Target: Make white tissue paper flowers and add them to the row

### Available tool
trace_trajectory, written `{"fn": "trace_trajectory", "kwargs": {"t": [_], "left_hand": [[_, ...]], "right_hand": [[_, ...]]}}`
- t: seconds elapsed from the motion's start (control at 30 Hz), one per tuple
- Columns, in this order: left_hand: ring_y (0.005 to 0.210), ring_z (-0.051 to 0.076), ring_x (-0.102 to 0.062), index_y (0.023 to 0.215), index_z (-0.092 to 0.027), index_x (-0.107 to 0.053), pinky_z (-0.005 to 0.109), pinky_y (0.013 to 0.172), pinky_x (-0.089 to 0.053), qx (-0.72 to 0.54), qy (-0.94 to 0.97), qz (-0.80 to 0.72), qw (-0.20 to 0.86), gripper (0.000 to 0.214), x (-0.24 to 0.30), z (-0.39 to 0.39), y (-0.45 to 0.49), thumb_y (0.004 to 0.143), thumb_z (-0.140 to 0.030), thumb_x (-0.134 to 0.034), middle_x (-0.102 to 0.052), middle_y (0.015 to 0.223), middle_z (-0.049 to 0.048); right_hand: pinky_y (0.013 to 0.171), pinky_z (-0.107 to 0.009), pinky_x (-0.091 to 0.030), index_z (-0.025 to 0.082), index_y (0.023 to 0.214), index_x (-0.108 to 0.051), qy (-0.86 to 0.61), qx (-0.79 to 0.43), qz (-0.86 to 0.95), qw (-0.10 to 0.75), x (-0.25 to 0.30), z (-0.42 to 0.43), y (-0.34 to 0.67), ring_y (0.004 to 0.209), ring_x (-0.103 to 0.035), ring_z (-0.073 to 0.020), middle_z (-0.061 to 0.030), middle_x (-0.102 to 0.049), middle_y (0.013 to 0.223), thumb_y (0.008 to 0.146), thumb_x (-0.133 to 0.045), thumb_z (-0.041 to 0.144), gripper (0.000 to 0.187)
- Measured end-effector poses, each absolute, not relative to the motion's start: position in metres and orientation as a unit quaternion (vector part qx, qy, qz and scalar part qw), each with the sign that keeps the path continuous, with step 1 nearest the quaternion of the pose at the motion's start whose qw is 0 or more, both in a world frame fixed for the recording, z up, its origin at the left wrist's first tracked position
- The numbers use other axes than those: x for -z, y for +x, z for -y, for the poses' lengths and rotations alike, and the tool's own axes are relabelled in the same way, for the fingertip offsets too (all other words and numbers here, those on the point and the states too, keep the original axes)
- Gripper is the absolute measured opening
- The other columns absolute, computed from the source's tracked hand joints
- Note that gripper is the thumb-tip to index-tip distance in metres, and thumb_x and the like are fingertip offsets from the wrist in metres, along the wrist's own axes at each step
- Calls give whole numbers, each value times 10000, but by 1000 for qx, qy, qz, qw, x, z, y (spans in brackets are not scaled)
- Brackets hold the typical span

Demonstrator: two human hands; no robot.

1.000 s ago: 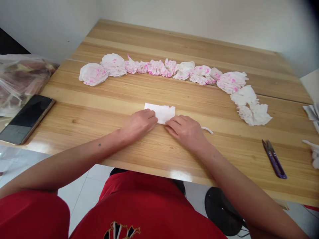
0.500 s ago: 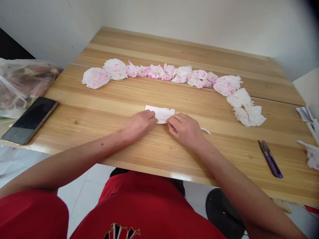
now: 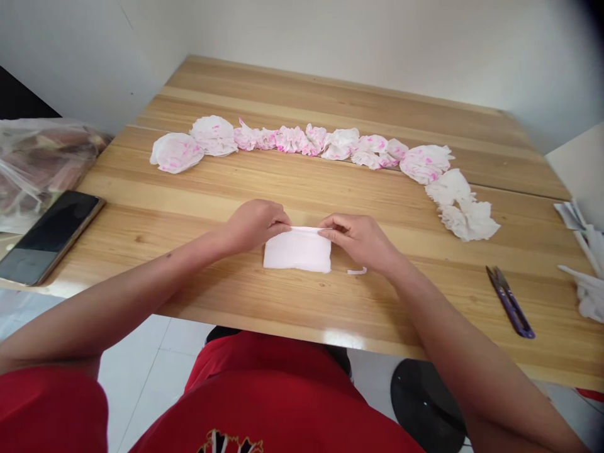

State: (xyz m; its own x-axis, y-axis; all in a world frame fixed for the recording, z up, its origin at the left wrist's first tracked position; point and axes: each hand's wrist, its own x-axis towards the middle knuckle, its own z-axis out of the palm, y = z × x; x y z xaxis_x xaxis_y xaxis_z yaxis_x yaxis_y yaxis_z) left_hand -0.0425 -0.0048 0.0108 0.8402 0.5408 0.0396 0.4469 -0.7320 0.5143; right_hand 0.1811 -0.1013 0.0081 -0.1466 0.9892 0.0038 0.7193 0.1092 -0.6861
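Observation:
A folded white tissue sheet [image 3: 297, 251] lies flat on the wooden table [image 3: 330, 182] in front of me. My left hand [image 3: 255, 223] pinches its far left corner with closed fingers. My right hand [image 3: 361, 239] pinches the far right corner the same way. The far edge of the sheet is lifted slightly between both hands. A small white paper scrap [image 3: 357, 271] lies just right of the sheet, under my right wrist.
A curved row of several white and pink tissue flowers [image 3: 306, 139] runs across the table's middle to the right. Purple thread snips [image 3: 509, 302] lie at right, white paper pieces [image 3: 585, 251] at the right edge. A phone [image 3: 44, 238] and plastic bag [image 3: 33, 157] sit left.
Both hands moved from the near edge of the tissue to its far edge. The sheet now lies nearer to me, below my fingers instead of beyond them.

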Motion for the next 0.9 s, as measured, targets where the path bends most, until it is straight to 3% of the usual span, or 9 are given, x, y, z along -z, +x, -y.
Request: {"fn": "trace_trajectory", "kwargs": {"t": [0.27,0.57,0.9], "left_hand": [[773,176,-577,826,-153,-709,275,664,-395,-144,960,-200,131,294,34,-12,-40,939,-265,-462,-664,792,65],[773,172,-544,816,-154,-679,285,658,-404,-206,959,-159,108,316,38,-12,-45,964,-257,-419,-636,818,78],[754,171,-545,782,-151,-645,289,657,-408,-188,954,-193,134,286,34,-10,-46,950,-256,-439,-631,765,70]], "right_hand": [[703,-279,-438,219,879,-672,-602,-192,735,246,29,89,183,772,-640,-160,-4,-723,860,899,-561,260,120],[696,-307,-453,211,876,-670,-551,-69,795,246,38,91,183,825,-598,-183,-49,-692,867,948,-492,259,197],[717,-307,-457,225,971,-663,-560,-61,797,216,36,94,182,836,-593,-182,-48,-685,906,963,-461,265,207]]}}
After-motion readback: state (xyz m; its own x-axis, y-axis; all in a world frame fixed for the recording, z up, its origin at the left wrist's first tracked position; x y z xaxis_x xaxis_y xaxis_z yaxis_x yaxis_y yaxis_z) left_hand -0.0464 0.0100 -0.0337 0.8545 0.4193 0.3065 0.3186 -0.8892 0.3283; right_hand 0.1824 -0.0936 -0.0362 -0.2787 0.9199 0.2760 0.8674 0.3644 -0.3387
